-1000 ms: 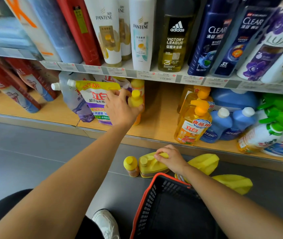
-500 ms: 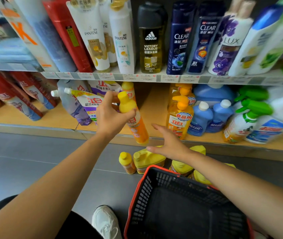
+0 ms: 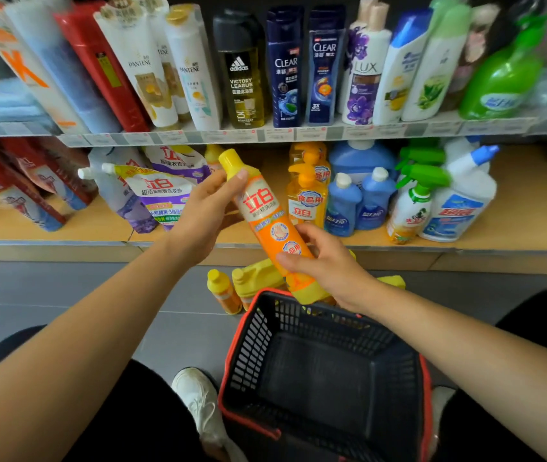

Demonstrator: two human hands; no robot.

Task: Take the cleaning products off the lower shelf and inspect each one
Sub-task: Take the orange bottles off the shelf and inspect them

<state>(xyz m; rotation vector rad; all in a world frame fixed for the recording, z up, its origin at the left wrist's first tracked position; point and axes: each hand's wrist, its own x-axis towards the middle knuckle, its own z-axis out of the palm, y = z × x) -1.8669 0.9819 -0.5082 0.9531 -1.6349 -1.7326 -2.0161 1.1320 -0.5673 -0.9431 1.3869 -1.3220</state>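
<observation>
**Shopper holds dish-soap bottle in both hands at the lower shelf**

Head view: A person crouching on a grey tiled floor [image 3: 65,295] holds an orange bottle [image 3: 265,221] with a yellow cap clear of the lower shelf [image 3: 65,228], out in front of its front edge. The bottle is tilted, cap up and to the left, base down and to the right above the far rim of a black basket [image 3: 242,345] with red trim. The left hand [image 3: 205,215] wraps the upper half, thumb just under the cap; the right hand [image 3: 329,265] curls round the lower half.

Behind the bottle a bare strip of shelf board lies between the refill pouches [image 3: 155,195] on the left and an orange pump bottle [image 3: 305,201] on the right. Blue bottles [image 3: 342,208] and green-trigger sprays [image 3: 412,201] stand further right, with bare board beyond them.

On the floor, between the shelf base and the basket, stand a yellow jug [image 3: 258,275] and a small yellow-capped bottle [image 3: 222,291] just beside it. Open floor stretches left of the basket, where a white shoe [image 3: 198,401] rests near its corner.
</observation>
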